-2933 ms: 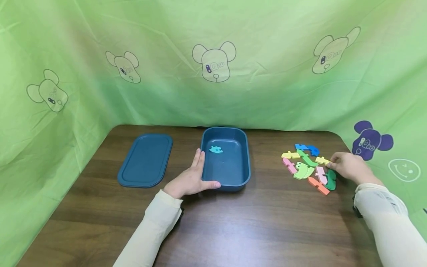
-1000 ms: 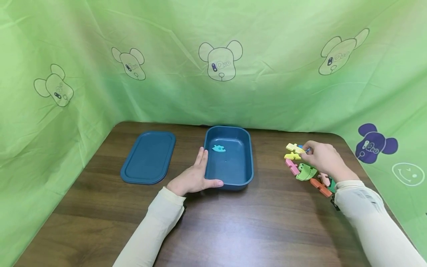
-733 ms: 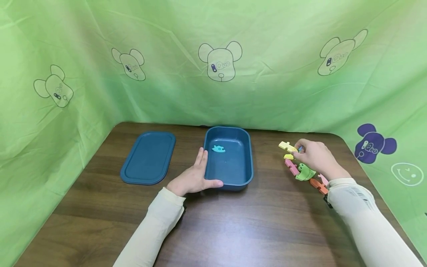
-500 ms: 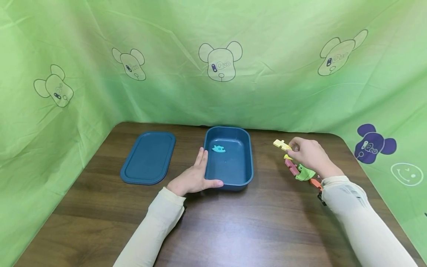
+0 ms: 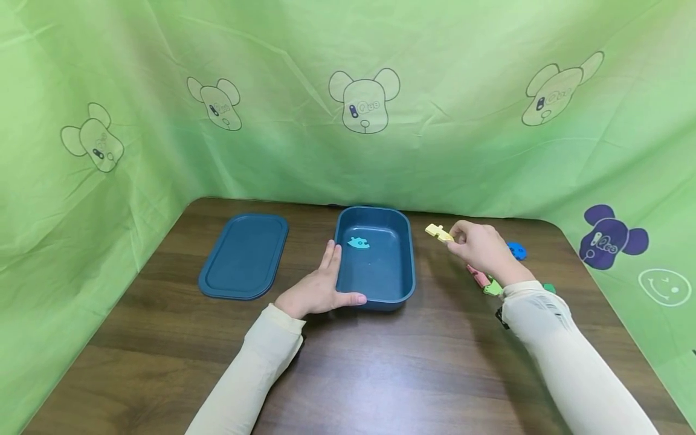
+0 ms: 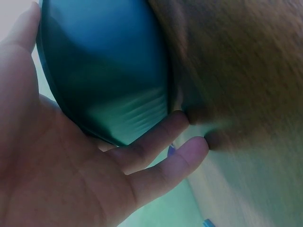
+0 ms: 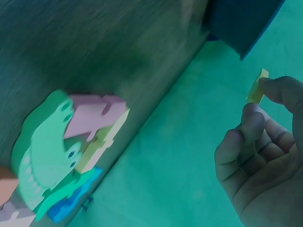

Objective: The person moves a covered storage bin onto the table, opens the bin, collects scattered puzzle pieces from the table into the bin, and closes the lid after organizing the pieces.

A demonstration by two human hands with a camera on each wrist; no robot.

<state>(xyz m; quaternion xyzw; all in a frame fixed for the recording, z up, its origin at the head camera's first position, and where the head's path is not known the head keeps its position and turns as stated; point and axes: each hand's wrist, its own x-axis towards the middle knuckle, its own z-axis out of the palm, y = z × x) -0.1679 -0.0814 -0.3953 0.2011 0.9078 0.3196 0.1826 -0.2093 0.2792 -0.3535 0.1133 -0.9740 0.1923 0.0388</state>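
Note:
My right hand point(image 5: 483, 249) pinches a pale yellow puzzle piece point(image 5: 438, 232) between thumb and fingertips. It is held above the table, right of a blue plastic box point(image 5: 375, 301). In the right wrist view the yellow piece shows edge-on at the fingertips. My left hand point(image 5: 315, 290) rests against the box's near left corner. Its fingers lie straight along the outer wall, and the thumb reaches over the front rim. Inside the box lies a turquoise puzzle piece point(image 5: 358, 243). Several other pieces lie partly hidden under my right hand and arm, among them a pink piece point(image 5: 478, 276) and a blue piece point(image 5: 517, 251).
Left of the box a flat blue lid point(image 5: 244, 256) lies on the wooden table point(image 5: 348, 374). A green crocodile-head piece point(image 7: 47, 151) lies amid the other pieces in the right wrist view. A green printed cloth point(image 5: 364, 169) stands behind the table.
My right hand took hold of the yellow piece at the pile's right side, lifted it and carried it left towards the box. The left hand stays at the box.

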